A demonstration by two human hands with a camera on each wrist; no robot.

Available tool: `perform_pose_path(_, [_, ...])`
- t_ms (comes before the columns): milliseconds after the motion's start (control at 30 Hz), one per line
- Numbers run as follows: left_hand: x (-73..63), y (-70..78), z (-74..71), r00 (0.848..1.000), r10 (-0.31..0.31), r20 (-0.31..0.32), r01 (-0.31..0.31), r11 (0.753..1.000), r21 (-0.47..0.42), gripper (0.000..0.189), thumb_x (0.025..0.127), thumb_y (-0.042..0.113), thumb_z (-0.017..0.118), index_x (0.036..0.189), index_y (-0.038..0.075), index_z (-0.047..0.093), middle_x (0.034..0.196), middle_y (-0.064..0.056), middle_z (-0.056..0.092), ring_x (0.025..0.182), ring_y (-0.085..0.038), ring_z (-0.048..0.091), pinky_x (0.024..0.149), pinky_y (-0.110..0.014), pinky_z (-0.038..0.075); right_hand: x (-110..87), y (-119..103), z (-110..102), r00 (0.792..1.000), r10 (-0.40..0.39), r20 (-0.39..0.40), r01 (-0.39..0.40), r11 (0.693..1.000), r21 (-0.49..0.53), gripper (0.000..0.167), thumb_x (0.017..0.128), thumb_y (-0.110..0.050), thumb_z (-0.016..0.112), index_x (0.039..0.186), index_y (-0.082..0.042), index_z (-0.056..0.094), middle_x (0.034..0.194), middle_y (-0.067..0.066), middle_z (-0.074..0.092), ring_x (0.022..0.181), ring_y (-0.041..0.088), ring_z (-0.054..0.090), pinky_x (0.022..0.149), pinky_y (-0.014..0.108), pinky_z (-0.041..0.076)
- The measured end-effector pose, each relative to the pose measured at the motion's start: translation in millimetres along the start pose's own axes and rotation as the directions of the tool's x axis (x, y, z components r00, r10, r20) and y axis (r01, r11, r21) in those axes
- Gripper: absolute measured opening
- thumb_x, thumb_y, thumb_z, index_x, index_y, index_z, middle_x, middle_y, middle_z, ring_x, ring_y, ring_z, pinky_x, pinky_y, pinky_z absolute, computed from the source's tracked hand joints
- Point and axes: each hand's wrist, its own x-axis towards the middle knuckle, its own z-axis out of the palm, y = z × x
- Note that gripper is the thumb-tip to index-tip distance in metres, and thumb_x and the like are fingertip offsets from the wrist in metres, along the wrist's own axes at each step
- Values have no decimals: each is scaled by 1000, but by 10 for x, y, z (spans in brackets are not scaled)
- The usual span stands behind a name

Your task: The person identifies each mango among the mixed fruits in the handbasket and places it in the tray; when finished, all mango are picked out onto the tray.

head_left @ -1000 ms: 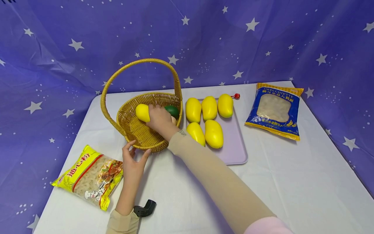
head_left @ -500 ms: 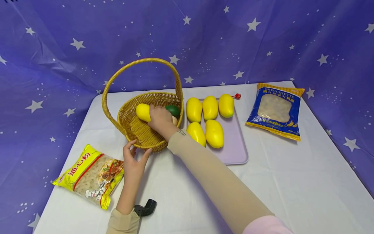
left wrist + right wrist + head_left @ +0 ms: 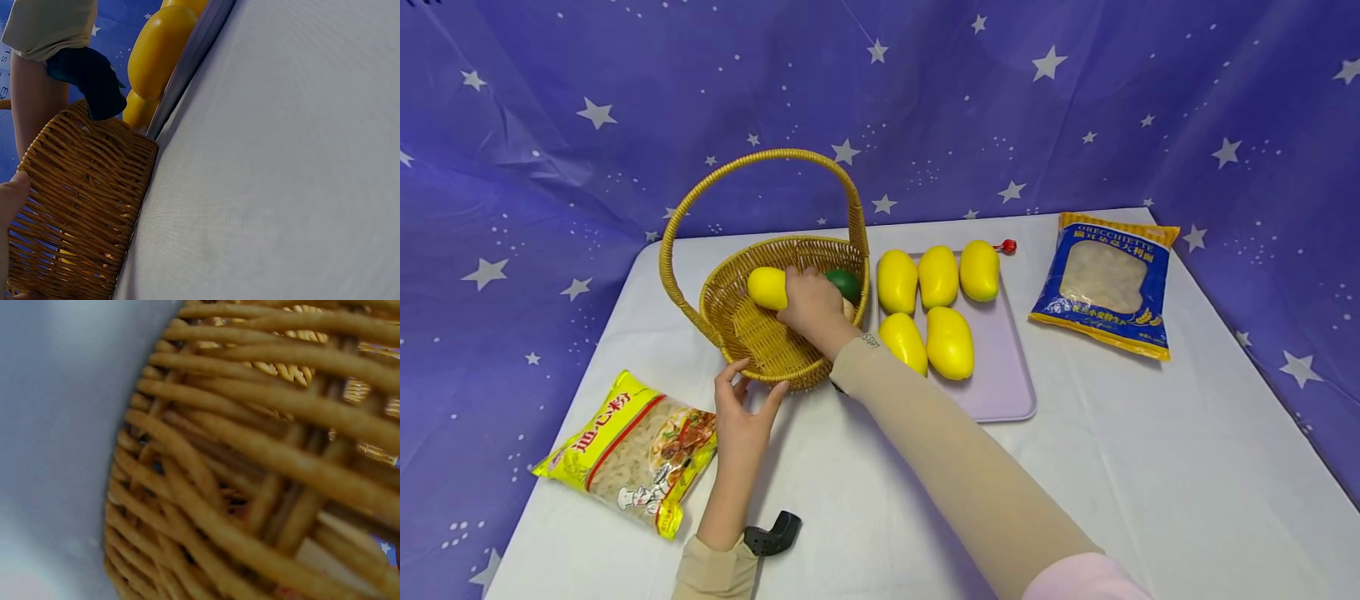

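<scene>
A brown wicker basket with a tall arched handle stands left of centre. My right hand reaches inside it and holds a yellow mango, partly covered by the fingers. Behind that hand lies a smooth dark green oval thing, with a bit of something pale beside it. My left hand grips the basket's near rim, its thumb on the edge in the left wrist view. Only the basket's weave fills the right wrist view, and the right hand is hidden there.
Right of the basket, a lilac tray bears several mangoes. A yellow pasta bag lies at the left and a blue orecchiette bag at the right. Behind the tray is a small red-wrapped item. A starry curtain backs the white table.
</scene>
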Motion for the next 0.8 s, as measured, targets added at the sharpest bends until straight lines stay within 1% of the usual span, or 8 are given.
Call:
perform_pose_path(167, [7, -7, 4, 1000, -6, -7, 6, 1000, 2, 64, 86, 33, 73, 137, 14, 39, 147, -11, 32, 131, -39, 38, 105, -55, 35, -4, 26, -27, 1000, -3, -18, 4, 999, 48, 69, 83, -45, 74, 137, -13, 44, 112, 8, 54, 84, 18, 60, 62, 32, 55])
perform_pose_path(300, [7, -8, 8, 1000, -8, -12, 8, 1000, 4, 64, 86, 33, 73, 137, 14, 39, 147, -11, 32, 132, -39, 38, 105, -56, 35, -26, 53, -52, 999, -15, -40, 20, 993, 115, 66, 83, -41, 74, 135, -12, 46, 111, 9, 54, 80, 18, 58, 61, 32, 53])
perform_pose_path(367, [7, -5, -3, 1000, -6, -15, 6, 1000, 4, 64, 86, 33, 73, 137, 14, 39, 147, -11, 32, 132, -39, 38, 105, -56, 35, -41, 53, -72, 998, -24, -49, 32, 986, 161, 66, 83, -40, 75, 136, -12, 45, 110, 9, 54, 79, 18, 58, 61, 32, 53])
perform_pose_path(533, [-6, -1, -8, 1000, -5, 0, 5, 1000, -6, 63, 87, 33, 72, 138, 15, 39, 149, -9, 31, 133, -39, 37, 105, -56, 34, -99, 76, -146, 997, -25, -67, 42, 964, 264, 67, 83, -38, 74, 138, -15, 44, 110, 7, 53, 81, 17, 56, 63, 34, 51])
perform_pose_path(600, [-11, 5, -2, 1000, -3, 11, 3, 1000, -14, 63, 88, 34, 72, 138, 16, 39, 149, -9, 30, 133, -39, 36, 106, -56, 34, -116, 94, -177, 997, -22, -81, 44, 962, 271, 67, 83, -38, 74, 139, -16, 44, 111, 6, 53, 81, 17, 56, 64, 35, 51])
perform_pose_path(767, [-14, 10, -34, 1000, -1, 12, 2, 1000, -14, 64, 88, 37, 71, 139, 17, 38, 149, -9, 30, 134, -39, 35, 106, -56, 34, -182, 104, -290, 992, -41, -117, 74, 953, 295, 70, 82, -38, 73, 141, -17, 43, 117, 7, 53, 85, 18, 56, 69, 34, 52])
perform_pose_path(800, [-18, 2, -39, 1000, 0, 10, 0, 1000, -9, 64, 88, 37, 71, 139, 17, 38, 149, -10, 30, 134, -39, 36, 106, -55, 34, -206, 117, -311, 992, -43, -122, 79, 946, 314, 70, 82, -37, 73, 141, -17, 43, 119, 7, 53, 86, 18, 56, 70, 34, 51])
